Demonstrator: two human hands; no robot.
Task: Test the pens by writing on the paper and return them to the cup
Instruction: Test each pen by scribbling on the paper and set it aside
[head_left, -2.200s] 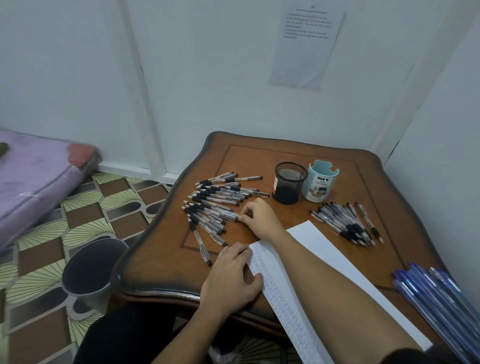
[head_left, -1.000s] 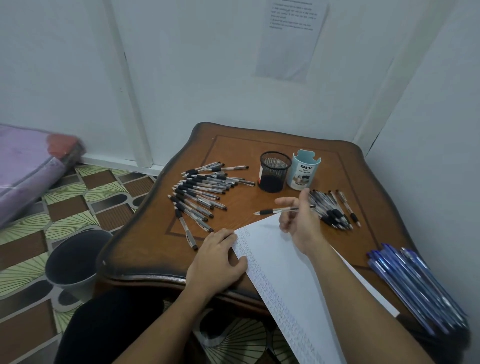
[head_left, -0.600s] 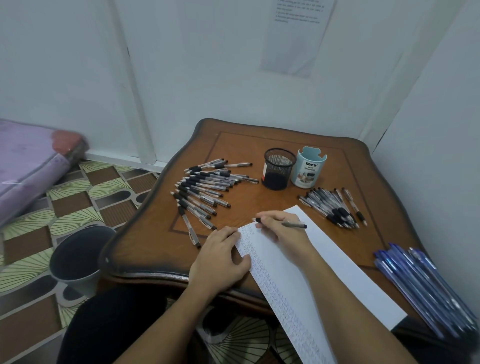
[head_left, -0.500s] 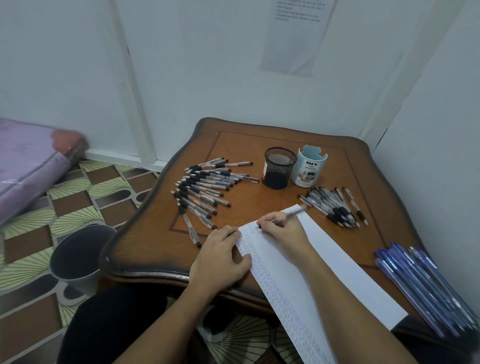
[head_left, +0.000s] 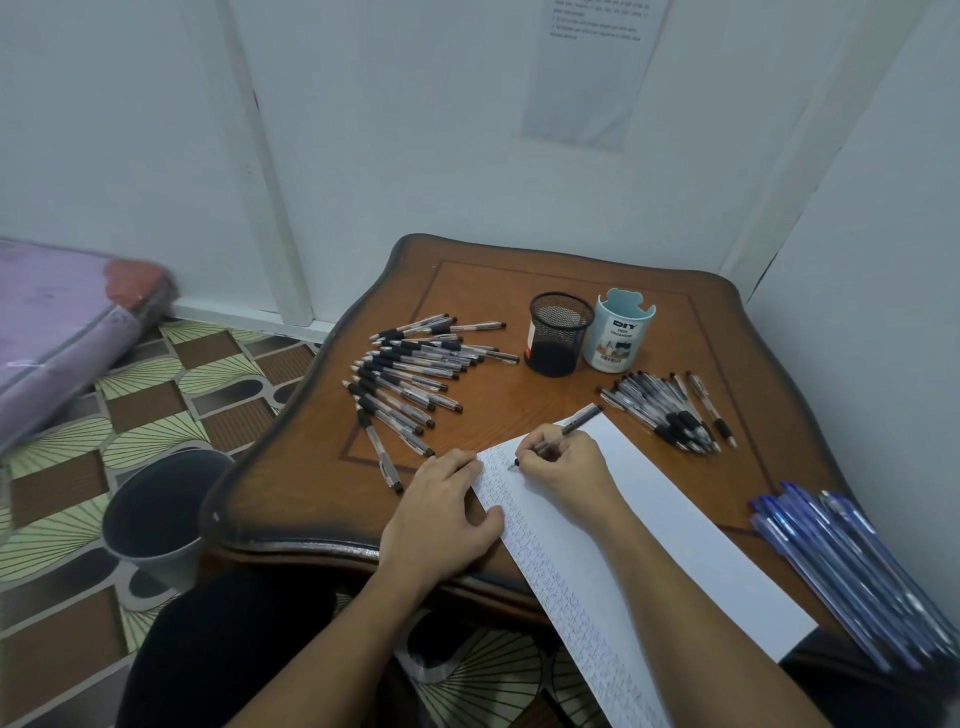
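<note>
My right grip (head_left: 569, 467) is clamped around a slim dark plastic pen (head_left: 579, 418), its tip on the long white paper sheet (head_left: 675, 530). My left grip (head_left: 441, 514), fingers loose, rests on the scribbled edge. A round black wire-mesh cup (head_left: 558, 335) stands farther back on the glossy wooden table (head_left: 498, 415).

The worktop (head_left: 519, 415) is glossy brown wood. The paper (head_left: 649, 519) looks matt white. The black pen cup (head_left: 558, 335) is mesh; the pale blue organizer (head_left: 618, 338) looks smooth.
</note>
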